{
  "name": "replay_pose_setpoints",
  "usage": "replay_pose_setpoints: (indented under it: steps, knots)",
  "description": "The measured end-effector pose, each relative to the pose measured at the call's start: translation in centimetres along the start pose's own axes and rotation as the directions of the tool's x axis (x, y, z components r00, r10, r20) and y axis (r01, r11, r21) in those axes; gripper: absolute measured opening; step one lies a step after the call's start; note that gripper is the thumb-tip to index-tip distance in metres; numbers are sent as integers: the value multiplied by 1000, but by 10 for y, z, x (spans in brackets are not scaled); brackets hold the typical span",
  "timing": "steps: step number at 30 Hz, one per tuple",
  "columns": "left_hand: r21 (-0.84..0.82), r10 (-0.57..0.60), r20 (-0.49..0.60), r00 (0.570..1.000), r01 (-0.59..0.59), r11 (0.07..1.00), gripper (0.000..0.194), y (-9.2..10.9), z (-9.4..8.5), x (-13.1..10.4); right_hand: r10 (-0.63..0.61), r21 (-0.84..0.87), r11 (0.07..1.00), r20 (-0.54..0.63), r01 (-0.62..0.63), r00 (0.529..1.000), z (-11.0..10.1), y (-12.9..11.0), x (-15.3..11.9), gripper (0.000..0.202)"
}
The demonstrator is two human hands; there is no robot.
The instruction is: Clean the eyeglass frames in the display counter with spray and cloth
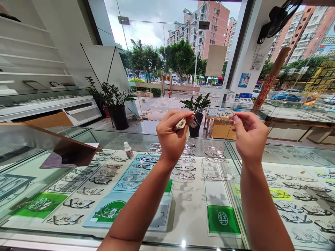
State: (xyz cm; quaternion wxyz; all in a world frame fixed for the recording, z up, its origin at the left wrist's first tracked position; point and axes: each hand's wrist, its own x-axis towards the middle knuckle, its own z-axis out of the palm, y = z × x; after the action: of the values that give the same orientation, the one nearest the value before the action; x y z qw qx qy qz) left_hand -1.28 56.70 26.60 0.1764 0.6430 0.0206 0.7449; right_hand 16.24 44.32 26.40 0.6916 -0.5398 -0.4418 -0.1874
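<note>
Both hands are raised above a glass display counter, with a thin-framed pair of glasses (221, 118) between them. My left hand (174, 132) is closed around a rolled pale cloth (180, 124), and its fingertips are at the left end of the glasses. On the other side, my right hand (250, 134) pinches the frame between thumb and fingers. Trees and the street behind make the lenses hard to make out. A small white bottle (128, 150) stands upright on the counter, left of my left hand.
Rows of glasses (183, 168) fill the glass counter (191, 209). A brown panel (65, 143) juts in at the left. Green cards (223, 219) lie near the front. Potted plants (117, 113) stand beyond the counter, before a glass door.
</note>
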Motion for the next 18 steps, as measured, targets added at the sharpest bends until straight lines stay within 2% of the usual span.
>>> replay_pose_setpoints:
  steps: [8, 18]
  knots:
    - [24, 0, -42, 999, 1, 1000, 9, -5, 0, 1, -13, -2, 1000, -21, 13, 1000, -1, -7, -3, 16]
    - [-38, -232, -4, 973, 231, 972, 10, -24, 3, -2, -43, -4, 999, -29, 43, 999, -1, -16, -6, 16]
